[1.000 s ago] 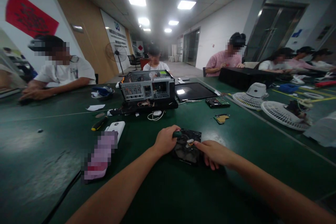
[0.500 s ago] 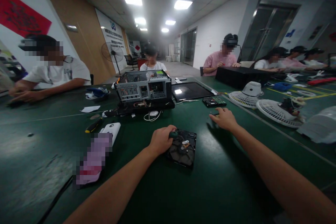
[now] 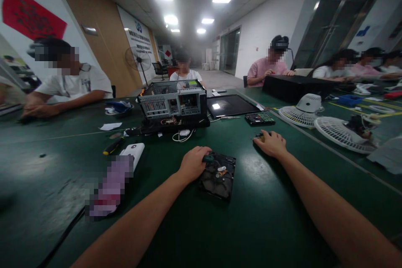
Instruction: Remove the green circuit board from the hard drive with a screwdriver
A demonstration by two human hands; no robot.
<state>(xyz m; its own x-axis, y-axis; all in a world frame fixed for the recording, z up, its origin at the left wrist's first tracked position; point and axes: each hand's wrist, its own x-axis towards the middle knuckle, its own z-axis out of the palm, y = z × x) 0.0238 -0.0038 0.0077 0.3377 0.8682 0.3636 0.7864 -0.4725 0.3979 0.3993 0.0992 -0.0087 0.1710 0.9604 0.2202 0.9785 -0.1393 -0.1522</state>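
Ceiling lights shine over a long green table [image 3: 245, 226], where people sit working along the far side. Near the middle of the tabletop lies a dark hard drive [image 3: 216, 186], flat, with a small pale-and-copper piece on its upper face. The wearer's left hand [image 3: 194, 165] is at its upper left edge, fingers closed around a green handle [image 3: 207, 158]; whatever the handle ends in is too dark to make out. Well apart, to the right, the right hand [image 3: 271, 144] is lowered over a small part [image 3: 258, 136], its fingers held close together. I can't tell whether they grip it or only touch it.

Just beyond that hand sits a 2nd drive [image 3: 260, 119] with a green board showing. Farther back stands an open computer case [image 3: 172, 102], a flat black panel [image 3: 232, 106] beside it and a white cable [image 3: 184, 135] in front. Off to the right rest 2 white fan grilles, 1 nearer [image 3: 337, 133] and 1 farther [image 3: 295, 116]. Over on the left are a yellow-and-black screwdriver [image 3: 113, 146], a slip of paper [image 3: 110, 126] and a long white-and-pink object [image 3: 116, 184], partly blurred out. Across the table, a person in pink [image 3: 266, 71] has their hands at a black box [image 3: 295, 88].
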